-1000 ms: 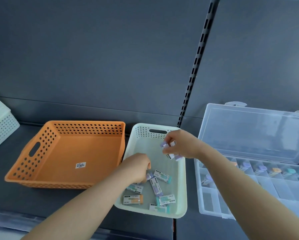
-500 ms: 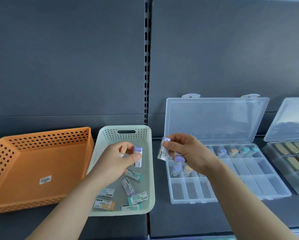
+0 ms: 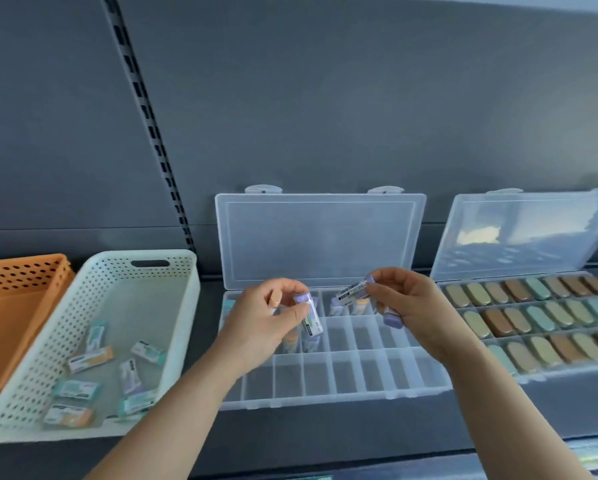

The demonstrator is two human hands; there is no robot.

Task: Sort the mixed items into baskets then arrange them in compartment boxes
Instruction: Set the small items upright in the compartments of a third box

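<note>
My left hand [image 3: 264, 318] pinches a small purple-capped item with a white label [image 3: 309, 315] over the left compartments of the open clear compartment box [image 3: 342, 382]. My right hand [image 3: 410, 308] pinches another purple-tipped labelled item [image 3: 354, 289] above the box's back row and holds a second purple one [image 3: 391, 320] lower in its fingers. A few items stand in the box's back and middle compartments. The white basket [image 3: 172, 344] at left holds several loose labelled items [image 3: 91, 358].
An orange basket [image 3: 10, 299] sits at the far left edge. A second open clear box [image 3: 540, 327] at right is filled with several tan, brown and green oval pieces. Both lids lean against the grey shelf back wall. The shelf's front edge runs along the bottom.
Both hands moved right from the white basket to above the clear compartment box, each carrying items. The view swung right, bringing the second box fully in.
</note>
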